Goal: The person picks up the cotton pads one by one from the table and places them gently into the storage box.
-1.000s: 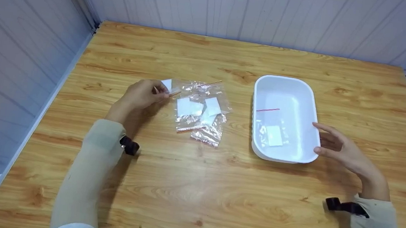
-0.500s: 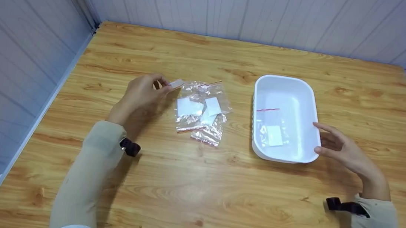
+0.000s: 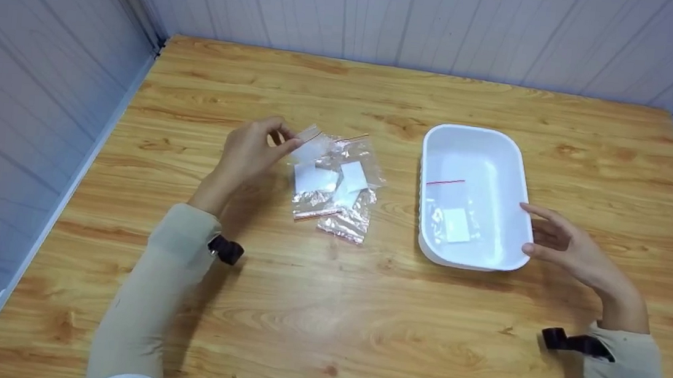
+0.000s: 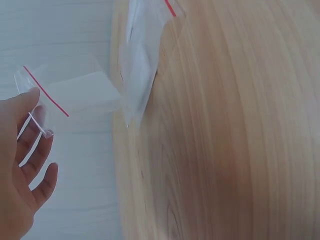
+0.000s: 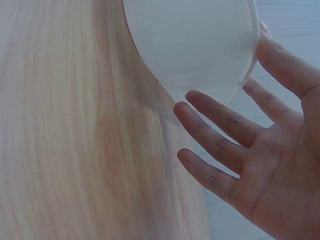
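clear red-striped zip bag (image 4: 47, 92), white piece (image 4: 85, 92) inside, pinched near its striped end, white oblong tub (image 3: 493, 174), upright

White plastic tub (image 3: 501, 177): no brand can be read.
Zip-lock bags (image 3: 333, 182), at its nine o'clock: no lettering can be read.
Inner zip-lock bag (image 3: 455, 224), toward seven o'clock: no label can be read.

overlapping bags (image 3: 346, 197) lie on the counter (image 3: 324, 311) at mid-frame; the tub (image 3: 493, 161) stands to their right, one packet (image 3: 456, 225) in its lower left. the held bag (image 3: 313, 146) is at the bags' upper left, with the left grip (image 3: 254, 149) at its left.
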Available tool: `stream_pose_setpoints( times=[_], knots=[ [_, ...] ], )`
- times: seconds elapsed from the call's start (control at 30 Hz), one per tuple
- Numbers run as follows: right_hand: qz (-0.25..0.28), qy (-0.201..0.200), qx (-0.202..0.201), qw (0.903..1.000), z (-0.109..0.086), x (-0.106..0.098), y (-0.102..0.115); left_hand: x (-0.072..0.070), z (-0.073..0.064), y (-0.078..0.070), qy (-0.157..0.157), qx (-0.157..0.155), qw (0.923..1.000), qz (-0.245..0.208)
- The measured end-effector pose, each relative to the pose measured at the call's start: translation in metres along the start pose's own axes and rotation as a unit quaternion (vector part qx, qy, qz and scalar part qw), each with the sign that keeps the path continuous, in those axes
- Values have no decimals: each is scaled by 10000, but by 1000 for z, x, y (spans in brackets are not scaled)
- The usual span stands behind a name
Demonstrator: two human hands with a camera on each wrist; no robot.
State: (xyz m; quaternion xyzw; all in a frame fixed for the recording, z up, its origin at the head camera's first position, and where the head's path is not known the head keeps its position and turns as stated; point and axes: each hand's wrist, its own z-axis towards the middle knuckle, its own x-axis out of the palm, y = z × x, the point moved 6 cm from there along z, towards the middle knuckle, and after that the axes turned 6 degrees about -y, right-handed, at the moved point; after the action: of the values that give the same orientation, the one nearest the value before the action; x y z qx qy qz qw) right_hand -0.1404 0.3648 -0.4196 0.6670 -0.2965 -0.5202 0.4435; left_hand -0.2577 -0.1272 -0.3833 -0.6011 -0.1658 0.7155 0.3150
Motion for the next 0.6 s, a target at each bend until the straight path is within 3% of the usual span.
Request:
stream_pose_setpoints(
  times=[0.3, 0.6],
  knots=[
    [138, -22, -17, 9999, 0, 0, 2, 3, 1, -20, -362, 487, 9981, -143],
    [152, 9, 34, 9999, 0, 1, 2, 9, 5, -33, -417, 458, 9976, -307]
  ],
)
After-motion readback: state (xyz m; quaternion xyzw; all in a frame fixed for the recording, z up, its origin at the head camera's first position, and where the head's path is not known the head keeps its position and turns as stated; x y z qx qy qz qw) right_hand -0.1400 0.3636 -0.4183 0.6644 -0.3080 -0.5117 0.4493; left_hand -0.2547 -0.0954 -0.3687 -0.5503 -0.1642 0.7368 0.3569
